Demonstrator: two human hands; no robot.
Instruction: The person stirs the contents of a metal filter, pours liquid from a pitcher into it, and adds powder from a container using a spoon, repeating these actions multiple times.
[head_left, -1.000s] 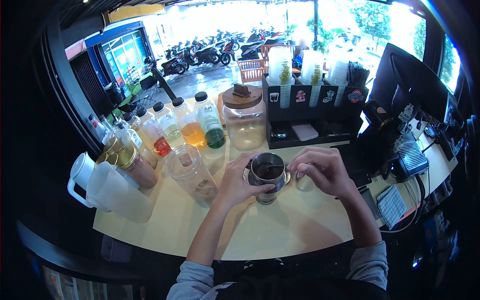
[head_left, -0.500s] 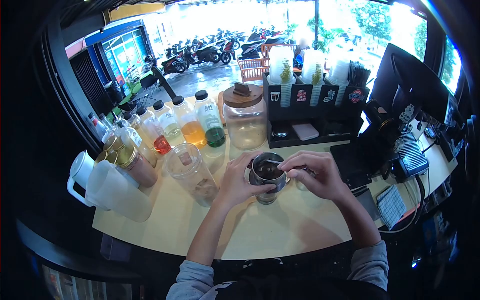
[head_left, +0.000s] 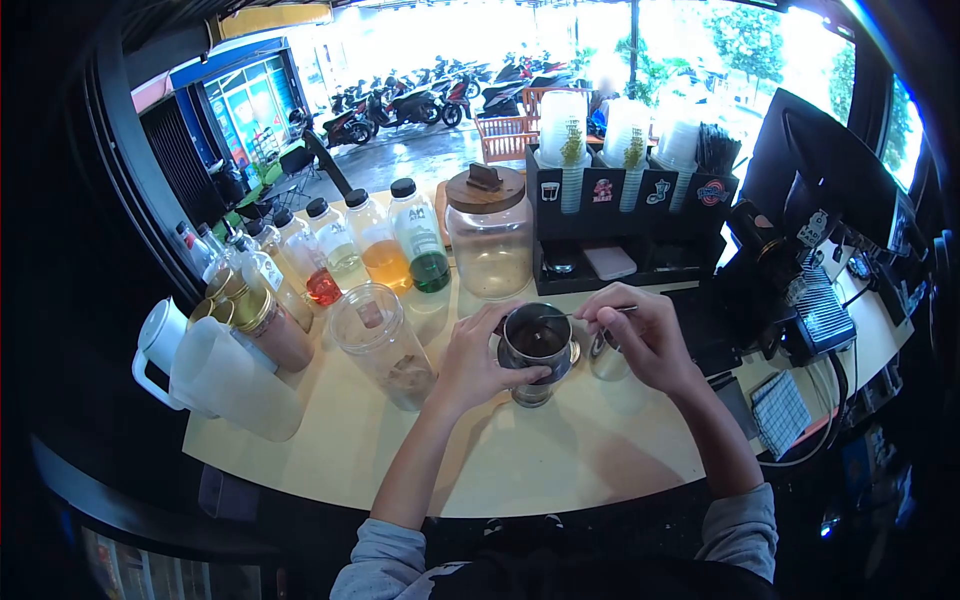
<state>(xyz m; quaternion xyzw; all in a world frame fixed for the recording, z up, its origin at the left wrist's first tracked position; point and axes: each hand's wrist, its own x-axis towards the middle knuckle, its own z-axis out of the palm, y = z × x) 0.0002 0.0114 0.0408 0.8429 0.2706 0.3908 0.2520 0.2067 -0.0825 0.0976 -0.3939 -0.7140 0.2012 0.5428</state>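
Observation:
At the middle of the light wooden counter [head_left: 560, 460] stands a metal cup [head_left: 538, 340] with dark contents, on top of a glass vessel [head_left: 532, 393]. My left hand [head_left: 475, 355] is wrapped round the cup's left side, thumb across its front. My right hand [head_left: 640, 335], right of the cup, pinches a thin metal spoon [head_left: 600, 311] whose far end reaches over the cup's rim. Beneath my right hand is a small clear glass [head_left: 606, 360], partly hidden. An open clear plastic jar [head_left: 382, 345] stands left of my left hand.
Bottles with coloured liquids [head_left: 385, 250] line the back left, near a white pitcher [head_left: 235, 385]. A wooden-lidded glass jar [head_left: 490, 240] stands behind the cup. A black cup organiser [head_left: 630, 220] is at the back; a folded cloth [head_left: 782, 412] and a machine [head_left: 820, 310] lie right.
My right hand has moved slightly right and up, away from the cup's mouth, and the spoon now lies flatter over the rim. My left hand holds its place.

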